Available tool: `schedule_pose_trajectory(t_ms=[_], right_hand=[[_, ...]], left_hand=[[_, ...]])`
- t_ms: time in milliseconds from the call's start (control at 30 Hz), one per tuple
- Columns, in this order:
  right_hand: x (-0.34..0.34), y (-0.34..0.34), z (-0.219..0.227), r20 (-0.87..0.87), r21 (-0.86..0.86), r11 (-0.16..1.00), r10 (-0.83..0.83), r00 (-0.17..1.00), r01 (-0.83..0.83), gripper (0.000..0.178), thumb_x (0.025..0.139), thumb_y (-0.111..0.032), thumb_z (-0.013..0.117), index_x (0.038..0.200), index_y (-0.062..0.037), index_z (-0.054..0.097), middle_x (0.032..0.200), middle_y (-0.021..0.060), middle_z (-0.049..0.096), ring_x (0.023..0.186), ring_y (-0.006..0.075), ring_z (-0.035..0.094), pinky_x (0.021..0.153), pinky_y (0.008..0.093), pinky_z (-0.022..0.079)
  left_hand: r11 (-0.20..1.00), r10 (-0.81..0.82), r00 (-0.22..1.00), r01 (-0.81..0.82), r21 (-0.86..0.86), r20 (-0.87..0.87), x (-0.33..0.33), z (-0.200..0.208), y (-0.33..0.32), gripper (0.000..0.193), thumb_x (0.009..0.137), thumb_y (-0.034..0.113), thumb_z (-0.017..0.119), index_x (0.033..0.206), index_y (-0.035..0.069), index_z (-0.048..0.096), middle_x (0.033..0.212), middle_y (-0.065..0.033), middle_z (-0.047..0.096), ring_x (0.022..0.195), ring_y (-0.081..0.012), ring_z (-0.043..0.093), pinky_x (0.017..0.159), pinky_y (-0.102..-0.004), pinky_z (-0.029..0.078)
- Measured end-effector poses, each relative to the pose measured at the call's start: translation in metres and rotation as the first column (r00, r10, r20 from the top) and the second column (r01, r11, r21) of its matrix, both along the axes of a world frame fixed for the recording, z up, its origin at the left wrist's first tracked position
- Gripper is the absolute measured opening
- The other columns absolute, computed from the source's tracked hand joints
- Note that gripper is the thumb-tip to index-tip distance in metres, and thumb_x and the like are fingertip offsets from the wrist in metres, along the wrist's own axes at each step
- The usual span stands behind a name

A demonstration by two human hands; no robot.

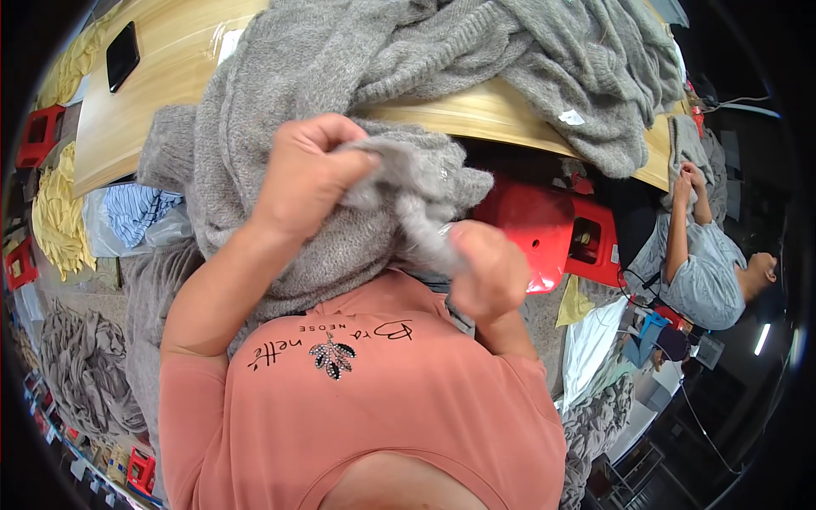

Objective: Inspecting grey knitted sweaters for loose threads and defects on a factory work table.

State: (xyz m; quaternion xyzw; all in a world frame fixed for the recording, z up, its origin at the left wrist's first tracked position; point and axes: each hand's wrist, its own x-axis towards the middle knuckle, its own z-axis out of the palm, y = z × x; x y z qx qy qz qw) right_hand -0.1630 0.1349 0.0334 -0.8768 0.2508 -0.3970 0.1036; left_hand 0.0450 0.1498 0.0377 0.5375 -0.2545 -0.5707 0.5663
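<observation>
A grey knit sweater (340, 246) is bunched over my lap and up onto the table edge, with a ribbed sleeve end lying to its left. My left hand (302, 183) pinches a fold of the knit between thumb and fingers. Lower and to the right, my right hand (489, 268) is closed at the end of a stretched strip of the same knit. Motion blurs this hand, and a small shiny bit beside its fingertips is too unclear to name. Between the two hands the strip runs slanting down to the right.
More grey knitwear (586, 76) is heaped on the wooden table (170, 51), where a black phone (122, 57) lies at far left. A red stool (531, 225) stands right of my lap. Another person (701, 263) handles grey knit at the right. Yellow garments (59, 217) hang at left.
</observation>
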Motion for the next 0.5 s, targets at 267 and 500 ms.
schedule_pose_trajectory(t_ms=[267, 500], right_hand=[[0.032, -0.012, -0.018, 0.052, -0.139, 0.983, 0.130, 0.990, -0.122, 0.031, 0.065, 0.009, 0.056, 0.096, 0.0032, 0.054, 0.080, 0.0171, 0.060, 0.060, 0.0232, 0.058, 0.047, 0.0280, 0.044], [0.034, -0.014, -0.023, 0.036, -0.088, 0.991, 0.106, 0.994, -0.102, 0.038, 0.057, 0.010, 0.053, 0.094, 0.0050, 0.054, 0.079, 0.0165, 0.058, 0.061, 0.0244, 0.058, 0.049, 0.0297, 0.046]], left_hand=[[0.935, -0.353, 0.930, 0.347, -0.073, -0.103, -0.011, -0.006, 0.002, 0.004, 0.073, 0.003, 0.058, 0.073, -0.001, 0.059, 0.063, 0.0050, 0.052, 0.060, -0.0007, 0.042, 0.052, -0.0188, 0.033], [0.953, -0.302, 0.949, 0.298, -0.061, -0.094, -0.008, -0.013, 0.005, 0.006, 0.077, 0.005, 0.057, 0.075, -0.001, 0.059, 0.065, 0.0055, 0.052, 0.060, -0.0002, 0.042, 0.052, -0.0179, 0.033]])
